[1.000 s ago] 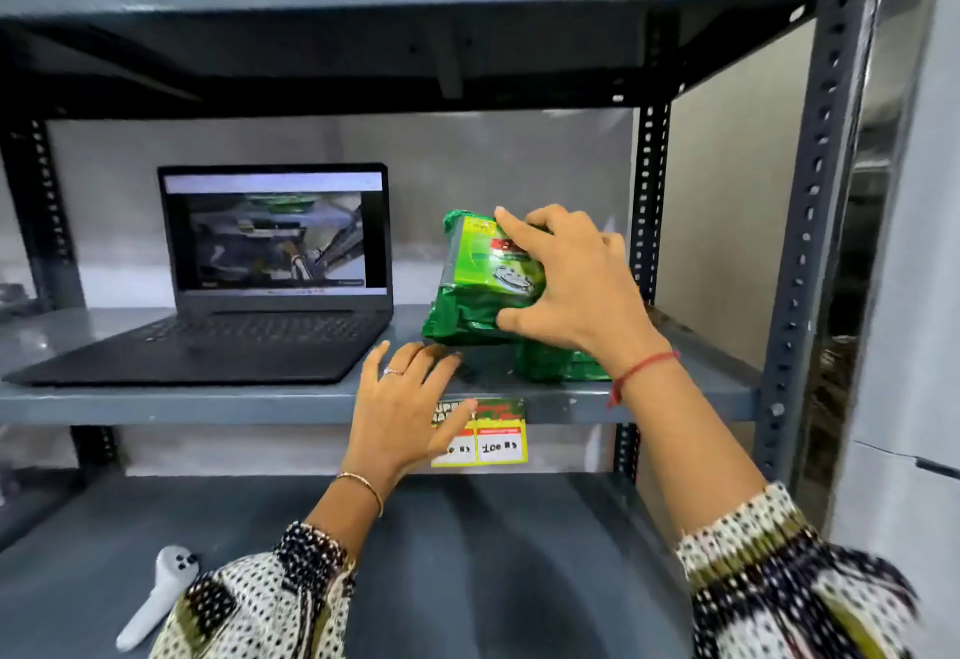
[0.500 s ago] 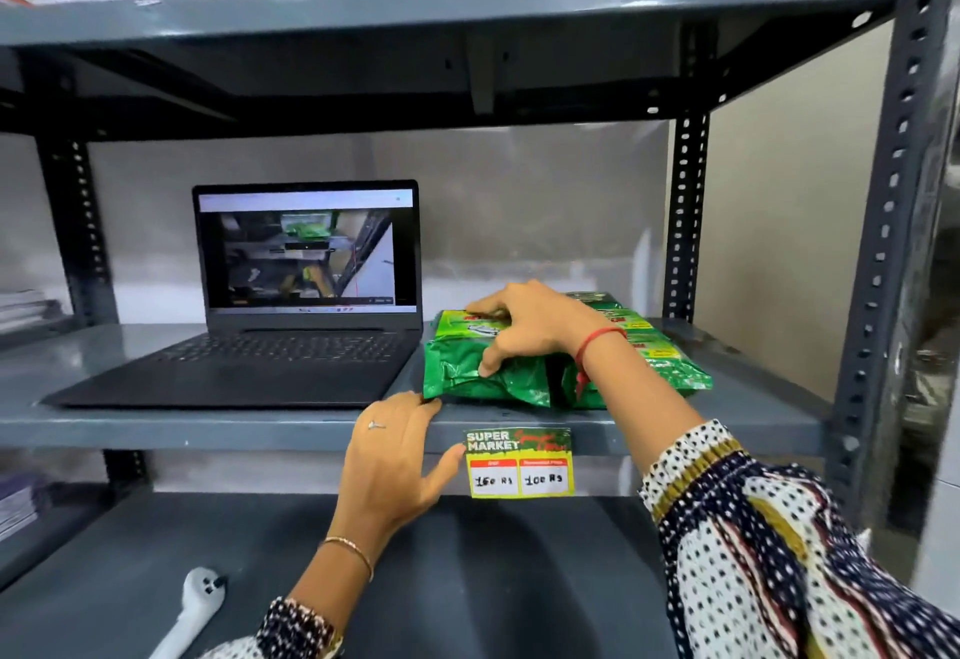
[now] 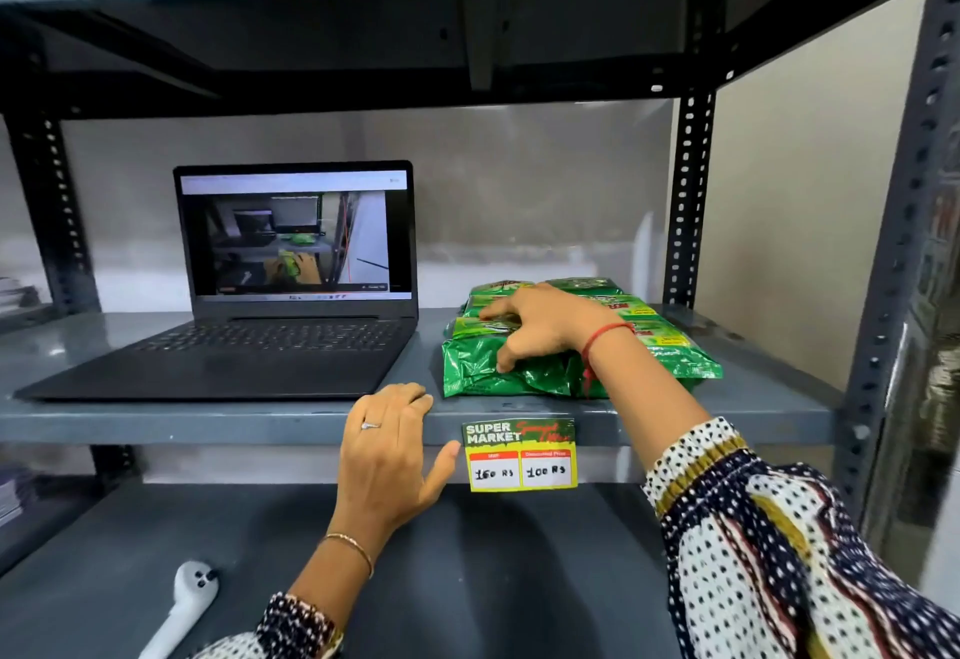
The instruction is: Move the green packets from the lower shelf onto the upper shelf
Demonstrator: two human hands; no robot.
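Several green packets [image 3: 519, 378] lie in a flat overlapping pile on the right part of the upper grey shelf [image 3: 208, 422], next to the laptop. My right hand [image 3: 540, 325] rests on the front packet, fingers curled over its top and thumb pressed on its front face. My left hand [image 3: 389, 445] leans on the front edge of that shelf, fingers spread over the lip and thumb under it, holding no packet. The lower shelf [image 3: 519, 580] below shows no green packets.
An open black laptop [image 3: 291, 346] fills the left of the upper shelf. A yellow price label [image 3: 521, 453] hangs on the shelf edge. A white handheld device [image 3: 189, 601] lies on the lower shelf at left. Perforated steel posts [image 3: 685, 201] stand at the right.
One second ago my right hand held a green packet upright above the pile. It has laid the packet flat on the pile and still rests on it. My left hand stayed on the shelf edge.
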